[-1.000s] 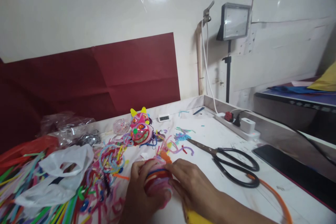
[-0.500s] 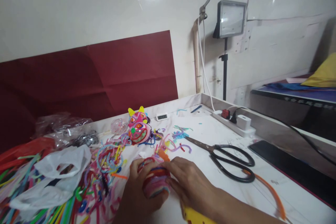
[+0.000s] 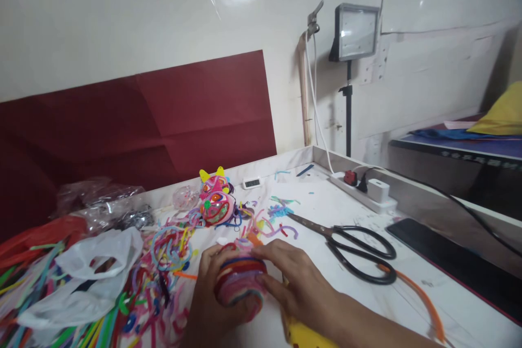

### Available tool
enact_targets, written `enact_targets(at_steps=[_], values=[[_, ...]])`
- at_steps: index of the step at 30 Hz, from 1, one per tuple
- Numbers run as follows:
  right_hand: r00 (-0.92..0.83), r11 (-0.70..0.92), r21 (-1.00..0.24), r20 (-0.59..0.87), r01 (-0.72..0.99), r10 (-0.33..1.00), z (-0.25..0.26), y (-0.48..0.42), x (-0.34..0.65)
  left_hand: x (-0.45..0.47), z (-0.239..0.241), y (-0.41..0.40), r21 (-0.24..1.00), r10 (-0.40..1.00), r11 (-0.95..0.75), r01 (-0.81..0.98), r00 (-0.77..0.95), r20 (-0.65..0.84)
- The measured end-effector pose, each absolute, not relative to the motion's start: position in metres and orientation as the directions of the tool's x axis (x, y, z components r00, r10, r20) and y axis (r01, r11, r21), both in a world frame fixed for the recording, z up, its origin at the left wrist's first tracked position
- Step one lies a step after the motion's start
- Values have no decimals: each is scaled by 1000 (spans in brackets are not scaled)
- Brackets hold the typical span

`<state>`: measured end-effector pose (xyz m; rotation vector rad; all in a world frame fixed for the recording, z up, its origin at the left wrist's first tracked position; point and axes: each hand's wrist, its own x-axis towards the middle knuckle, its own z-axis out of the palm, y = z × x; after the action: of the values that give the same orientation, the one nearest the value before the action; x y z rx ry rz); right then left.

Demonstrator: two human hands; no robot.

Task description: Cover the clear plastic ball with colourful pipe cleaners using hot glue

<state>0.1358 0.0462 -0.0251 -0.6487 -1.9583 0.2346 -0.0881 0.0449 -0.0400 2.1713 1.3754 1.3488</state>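
My left hand (image 3: pixel 212 293) is wrapped round the left side of a rounded ball covered in striped red, pink and blue pipe cleaners (image 3: pixel 240 277). From the right, the fingertips of my right hand (image 3: pixel 299 277) rest against the top and side of the same ball. A bit of orange (image 3: pixel 255 239) shows just behind it. Under my right palm lies a yellow object (image 3: pixel 308 334), mostly covered. Loose pipe cleaners (image 3: pixel 163 261) are heaped to the left of my left hand. Scissors (image 3: pixel 330 234) with black handles lie to the right of my right hand.
Two decorated colourful faces (image 3: pixel 218 206) stand at the back, beside a small digital display (image 3: pixel 252 182). White and red plastic bags (image 3: pixel 93 277) cover the left. A power strip (image 3: pixel 362 190), a black phone-like slab (image 3: pixel 452 261) and an orange strip (image 3: pixel 424 299) are on the right.
The ball has turned slightly in my hands, showing more of its red and blue bands. My right fingers have spread a little over its top and side.
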Motion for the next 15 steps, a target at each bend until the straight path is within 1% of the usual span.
enact_targets(at_steps=[3,6,11,13,15], values=[[-352,873,-385,806,299,476,-21,45,136,-89,-42,45,606,781,-561,564,118,614],[-342,890,-378,826,255,449,-17,43,137,-85,-43,43,618,769,-578,534,102,631],[-297,904,-374,857,206,422,-13,41,137,-73,-39,35,682,756,-561,469,-47,653],[-285,906,-374,862,198,419,-13,40,137,-73,-37,33,666,743,-577,473,-34,669],[-280,909,-366,867,202,411,-12,40,138,-76,-35,33,622,724,-607,495,22,690]])
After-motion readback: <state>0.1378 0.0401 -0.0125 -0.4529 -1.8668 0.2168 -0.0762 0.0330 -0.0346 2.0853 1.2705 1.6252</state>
